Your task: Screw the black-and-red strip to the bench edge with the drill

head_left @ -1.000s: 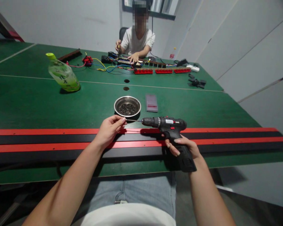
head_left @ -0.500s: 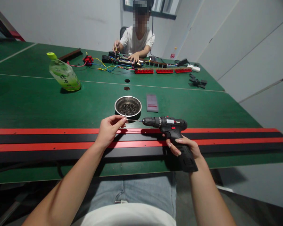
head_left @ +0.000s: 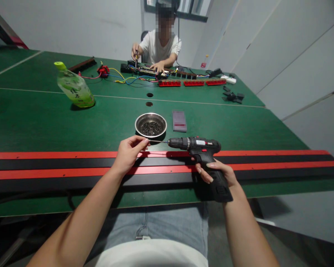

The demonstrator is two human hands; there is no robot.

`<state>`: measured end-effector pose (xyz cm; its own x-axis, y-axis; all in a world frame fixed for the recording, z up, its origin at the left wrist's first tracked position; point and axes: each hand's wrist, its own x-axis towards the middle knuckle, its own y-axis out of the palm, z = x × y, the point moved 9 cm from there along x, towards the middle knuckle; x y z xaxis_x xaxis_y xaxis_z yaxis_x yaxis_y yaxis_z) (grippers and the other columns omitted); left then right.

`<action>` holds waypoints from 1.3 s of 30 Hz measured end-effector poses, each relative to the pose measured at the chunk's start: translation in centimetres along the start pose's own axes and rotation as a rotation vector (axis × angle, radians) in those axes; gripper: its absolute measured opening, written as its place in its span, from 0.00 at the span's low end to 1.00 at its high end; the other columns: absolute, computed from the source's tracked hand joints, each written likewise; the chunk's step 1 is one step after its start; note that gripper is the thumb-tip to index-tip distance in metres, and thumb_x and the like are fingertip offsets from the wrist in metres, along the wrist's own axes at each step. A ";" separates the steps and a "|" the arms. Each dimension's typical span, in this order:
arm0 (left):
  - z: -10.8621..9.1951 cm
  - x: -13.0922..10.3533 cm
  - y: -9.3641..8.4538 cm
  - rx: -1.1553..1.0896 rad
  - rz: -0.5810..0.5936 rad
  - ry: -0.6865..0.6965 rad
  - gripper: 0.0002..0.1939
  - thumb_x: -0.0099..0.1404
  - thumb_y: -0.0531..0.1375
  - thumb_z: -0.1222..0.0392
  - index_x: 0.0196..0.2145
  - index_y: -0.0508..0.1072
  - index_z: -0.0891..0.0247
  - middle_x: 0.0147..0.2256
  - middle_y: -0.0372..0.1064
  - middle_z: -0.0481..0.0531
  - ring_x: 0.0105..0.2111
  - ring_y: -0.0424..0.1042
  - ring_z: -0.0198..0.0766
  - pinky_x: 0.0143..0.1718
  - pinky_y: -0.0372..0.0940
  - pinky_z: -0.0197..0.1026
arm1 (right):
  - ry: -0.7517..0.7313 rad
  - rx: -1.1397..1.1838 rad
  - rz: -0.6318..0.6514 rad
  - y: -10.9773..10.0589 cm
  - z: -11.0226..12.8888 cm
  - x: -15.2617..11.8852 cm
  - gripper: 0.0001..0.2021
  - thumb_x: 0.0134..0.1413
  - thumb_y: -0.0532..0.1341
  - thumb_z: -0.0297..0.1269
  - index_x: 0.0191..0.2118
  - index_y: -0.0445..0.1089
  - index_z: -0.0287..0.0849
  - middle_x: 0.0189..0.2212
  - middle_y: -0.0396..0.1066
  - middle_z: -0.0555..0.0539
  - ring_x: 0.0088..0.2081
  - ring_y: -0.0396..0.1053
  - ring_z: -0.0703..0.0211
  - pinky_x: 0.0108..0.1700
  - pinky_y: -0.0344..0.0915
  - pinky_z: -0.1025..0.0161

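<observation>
Power drill (head_left: 202, 145): gripped by handle (head_left: 219, 185) in right hand (head_left: 224, 171), finger-pinched at bit (head_left: 159, 141) end by left hand (head_left: 130, 152), presumably for steadiness.

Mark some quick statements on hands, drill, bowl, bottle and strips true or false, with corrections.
1. The right hand holds the drill. True.
2. The bit points toward the left hand. True.
3. The bowl contains small dark pieces. True.
4. The left hand is inside the bowl. False: it is at the bit's far end.
5. The bottle is right of the bowl. False: it is left.
6. The strips are all blue. False: red and black.
</observation>
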<state>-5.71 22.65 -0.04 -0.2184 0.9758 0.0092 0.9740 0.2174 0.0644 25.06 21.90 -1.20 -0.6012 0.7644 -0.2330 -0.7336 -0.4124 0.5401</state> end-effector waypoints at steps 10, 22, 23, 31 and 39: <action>-0.4 -0.2 0.2 -0.018 0.011 -0.018 0.18 0.60 0.76 0.46 0.36 0.84 0.65 0.34 0.81 0.56 0.33 0.75 0.38 0.36 0.70 0.38 | 0.025 0.000 -0.004 0.2 0.1 -0.1 0.17 0.53 0.66 0.36 0.47 0.78 0.31 0.33 0.77 0.40 0.19 0.63 0.67 0.22 0.67 0.67; -0.6 -0.3 0.3 0.005 0.009 -0.001 0.18 0.60 0.76 0.47 0.39 0.85 0.64 0.36 0.82 0.57 0.34 0.76 0.39 0.38 0.70 0.39 | 0.025 0.027 -0.017 -0.1 -0.1 -0.1 0.19 0.53 0.67 0.37 0.49 0.79 0.31 0.34 0.78 0.40 0.19 0.63 0.67 0.22 0.68 0.67; -0.5 -0.3 0.4 0.002 0.016 -0.006 0.18 0.60 0.76 0.47 0.39 0.85 0.64 0.36 0.82 0.57 0.34 0.76 0.39 0.38 0.70 0.39 | 0.024 0.034 -0.018 -0.1 -0.2 -0.1 0.20 0.53 0.67 0.37 0.50 0.79 0.31 0.34 0.78 0.40 0.19 0.63 0.67 0.22 0.68 0.67; -0.8 -0.6 0.6 0.104 0.011 0.015 0.18 0.58 0.76 0.46 0.35 0.85 0.64 0.33 0.81 0.56 0.32 0.77 0.41 0.36 0.70 0.40 | 0.052 -0.084 -0.112 -0.8 1.6 -1.2 0.18 0.50 0.70 0.34 0.47 0.79 0.33 0.32 0.79 0.40 0.21 0.71 0.62 0.23 0.70 0.66; -2.5 -0.1 7.6 0.463 0.378 0.321 0.06 0.66 0.71 0.54 0.33 0.85 0.57 0.32 0.80 0.54 0.32 0.74 0.43 0.38 0.65 0.42 | 0.148 -0.589 -0.081 2.9 12.9 -5.2 0.07 0.54 0.70 0.35 0.36 0.80 0.35 0.30 0.78 0.41 0.23 0.74 0.59 0.25 0.70 0.64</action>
<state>1.55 24.12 2.98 0.2047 0.9469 0.2480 0.8970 -0.0800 -0.4348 30.17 23.18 12.00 -0.5428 0.7451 -0.3875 -0.8052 -0.5929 -0.0121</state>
